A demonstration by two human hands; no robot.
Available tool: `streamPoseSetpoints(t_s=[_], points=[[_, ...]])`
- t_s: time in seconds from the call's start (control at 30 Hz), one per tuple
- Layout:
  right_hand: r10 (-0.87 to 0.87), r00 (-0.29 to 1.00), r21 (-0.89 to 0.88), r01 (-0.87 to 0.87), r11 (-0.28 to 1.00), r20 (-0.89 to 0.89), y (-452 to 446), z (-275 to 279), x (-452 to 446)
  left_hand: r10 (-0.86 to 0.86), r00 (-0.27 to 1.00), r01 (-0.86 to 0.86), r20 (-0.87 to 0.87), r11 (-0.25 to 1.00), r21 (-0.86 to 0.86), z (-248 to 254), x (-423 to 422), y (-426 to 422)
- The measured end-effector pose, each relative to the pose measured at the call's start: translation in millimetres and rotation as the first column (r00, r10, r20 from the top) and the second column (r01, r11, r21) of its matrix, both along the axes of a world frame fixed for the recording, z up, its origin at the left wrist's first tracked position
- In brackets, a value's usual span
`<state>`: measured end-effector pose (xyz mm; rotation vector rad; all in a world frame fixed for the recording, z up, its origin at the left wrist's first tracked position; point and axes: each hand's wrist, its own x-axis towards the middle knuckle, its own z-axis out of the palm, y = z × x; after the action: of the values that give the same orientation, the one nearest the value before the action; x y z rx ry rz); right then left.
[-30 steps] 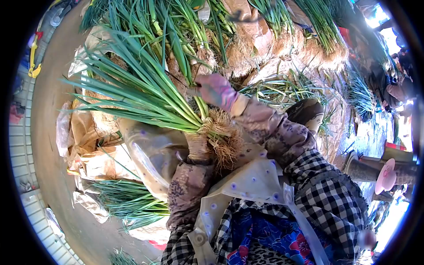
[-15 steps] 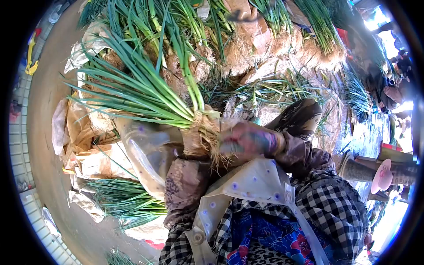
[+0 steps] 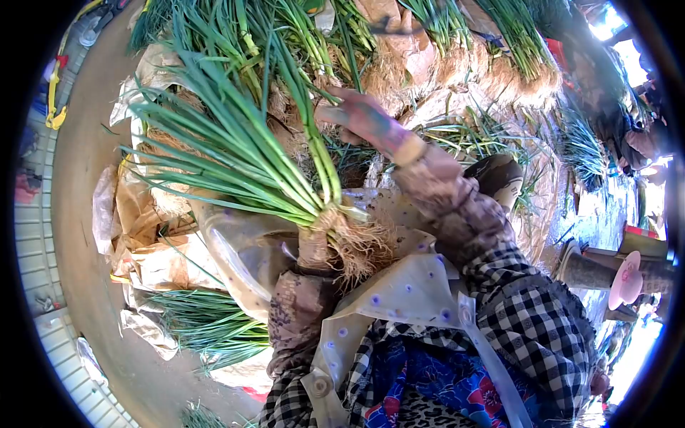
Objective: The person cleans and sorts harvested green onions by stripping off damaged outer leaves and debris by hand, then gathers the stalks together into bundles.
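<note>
My left hand point(image 3: 314, 248), gloved, is wrapped round the lower stems of a bunch of green onions point(image 3: 264, 160), just above the apron over my lap. The leaves fan out to the upper left and the tangled roots point(image 3: 360, 246) hang to the right of the hand. My right hand point(image 3: 365, 123), in a multicoloured glove, is raised beyond the roots, beside the upright stems. Its fingers point left and are a little blurred; whether they pinch a thin leaf cannot be made out.
More green onions point(image 3: 510, 43) with brown roots lie in a row at the top. Loose leaves point(image 3: 471, 135) are scattered on the sheeting beyond my knee. Another pile point(image 3: 207, 324) lies at the lower left. A pink disc point(image 3: 625, 278) and people's legs are at the right.
My right hand went down to the roots, blurred, then moved back up beside the stems. My left hand has kept hold of the bunch, which shifted slightly.
</note>
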<state>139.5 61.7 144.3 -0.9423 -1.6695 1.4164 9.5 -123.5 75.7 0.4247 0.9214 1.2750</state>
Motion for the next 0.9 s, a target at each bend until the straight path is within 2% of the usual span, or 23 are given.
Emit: streamPoseSetpoints(t_s=[0.03,0.07,0.1,0.13,0.17,0.27,0.3,0.4,0.43,0.5,0.53,0.6,0.63,0.67,0.7,0.73,0.8,0.83,0.9], points=[[0.137,0.972,0.300,-0.076,0.951,-0.189,34.5,-55.3,-17.2,0.055,0.998,-0.054,0.004,0.977,0.207,-40.2,6.1,3.4],[0.143,0.979,0.373,-0.080,0.924,-0.145,39.3,-61.6,-22.7,0.017,0.992,-0.033,0.126,0.991,0.126,-40.7,0.7,-0.9],[0.143,0.984,0.444,-0.084,0.892,-0.103,43.0,-65.5,-28.6,0.092,0.994,-0.080,-0.066,0.983,0.164,-22.9,3.5,-0.4],[-0.003,0.989,0.305,-0.043,0.952,0.150,24.2,-29.3,-30.5,0.171,0.953,-0.120,-0.251,0.971,0.209,-4.4,9.8,0.0],[-0.108,0.903,0.176,0.037,0.984,0.416,9.3,-7.8,-28.8,0.253,0.963,-0.231,-0.096,0.953,0.198,-3.4,15.1,-1.8],[-0.144,0.984,0.004,0.145,0.989,0.104,-6.7,-8.5,-11.6,0.311,0.948,-0.291,-0.062,0.931,0.221,-11.7,15.9,1.6],[-0.178,0.978,-0.024,0.181,0.983,0.106,-18.0,-4.9,-4.4,0.327,0.941,-0.310,-0.083,0.935,0.171,-10.1,18.2,4.1],[-0.131,0.990,-0.389,0.098,0.916,-0.059,-42.1,21.1,20.2,0.304,0.948,-0.291,-0.095,0.948,0.129,-14.1,14.3,7.4],[-0.141,0.990,-0.407,0.121,0.905,-0.020,-43.9,20.3,24.7,0.314,0.946,-0.300,-0.084,0.943,0.146,-16.9,14.5,10.2],[-0.243,0.968,-0.375,0.205,0.904,-0.056,-43.0,14.2,24.0,0.310,0.948,-0.295,-0.070,0.941,0.164,-23.9,16.0,8.8],[-0.299,0.951,-0.358,0.253,0.899,-0.078,-43.8,15.9,21.5,0.262,0.964,-0.264,0.033,0.954,0.142,-30.3,16.4,7.6],[-0.245,0.969,-0.339,0.237,0.910,0.018,-24.6,14.9,17.2,0.170,0.958,-0.201,0.232,0.973,0.115,-40.0,15.7,7.8],[-0.208,0.976,-0.353,0.215,0.910,0.058,-14.0,14.7,10.2,0.228,0.961,-0.190,-0.159,0.957,0.221,-20.6,24.7,5.8],[-0.169,0.981,-0.367,0.192,0.910,0.095,-2.4,12.8,4.2,0.163,0.954,-0.091,-0.252,0.957,0.274,-21.2,23.5,8.9],[-0.074,0.995,-0.431,0.099,0.897,0.074,10.7,-1.9,0.8,0.201,0.959,-0.140,-0.198,0.949,0.283,-20.6,26.7,6.9],[-0.122,0.990,-0.385,0.137,0.913,0.063,9.4,-4.3,-1.3,0.237,0.961,-0.189,-0.142,0.938,0.289,-18.0,29.7,4.7],[-0.206,0.978,-0.292,0.210,0.933,0.044,5.9,-10.6,-5.3,0.244,0.943,-0.190,-0.226,0.953,0.235,-20.0,25.6,5.2],[-0.247,0.969,-0.341,0.237,0.909,0.017,0.3,-6.5,1.1,0.247,0.932,-0.197,-0.264,0.960,0.201,-21.9,24.2,3.9],[-0.251,0.956,-0.372,0.181,0.910,-0.149,-22.0,5.3,14.1,0.264,0.922,-0.213,-0.284,0.956,0.200,-16.9,22.1,8.6]])
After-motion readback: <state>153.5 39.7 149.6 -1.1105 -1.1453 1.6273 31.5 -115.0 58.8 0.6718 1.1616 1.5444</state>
